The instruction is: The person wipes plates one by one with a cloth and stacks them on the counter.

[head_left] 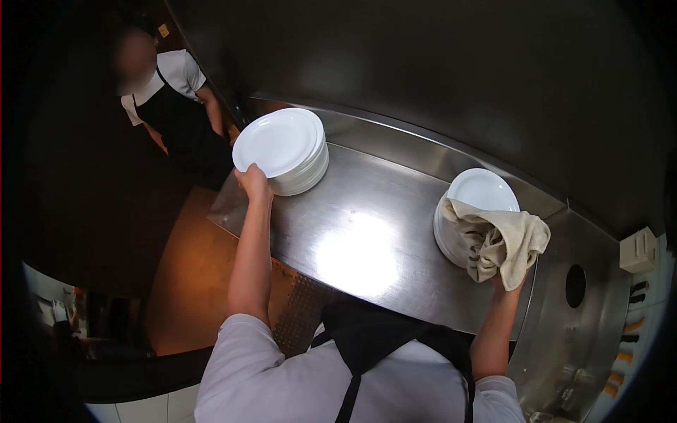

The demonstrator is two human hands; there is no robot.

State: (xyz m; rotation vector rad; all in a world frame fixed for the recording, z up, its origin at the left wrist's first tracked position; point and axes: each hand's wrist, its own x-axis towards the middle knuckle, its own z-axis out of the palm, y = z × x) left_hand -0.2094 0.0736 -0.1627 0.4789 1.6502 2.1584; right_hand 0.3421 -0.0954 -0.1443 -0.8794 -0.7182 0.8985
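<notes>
At the left end of the steel counter, my left hand grips the near edge of the top plate on a tall stack of white plates. That top plate sits slightly off the stack, toward me. A second stack of white plates stands farther right on the counter. Over its near right part hangs a crumpled beige cloth, with my right hand beneath it, mostly covered by the folds and closed on the cloth.
A steel counter with a raised back edge runs across the view. At the right are a round dark hole, a pale box and several knife handles on the wall. A person in a dark apron stands at upper left.
</notes>
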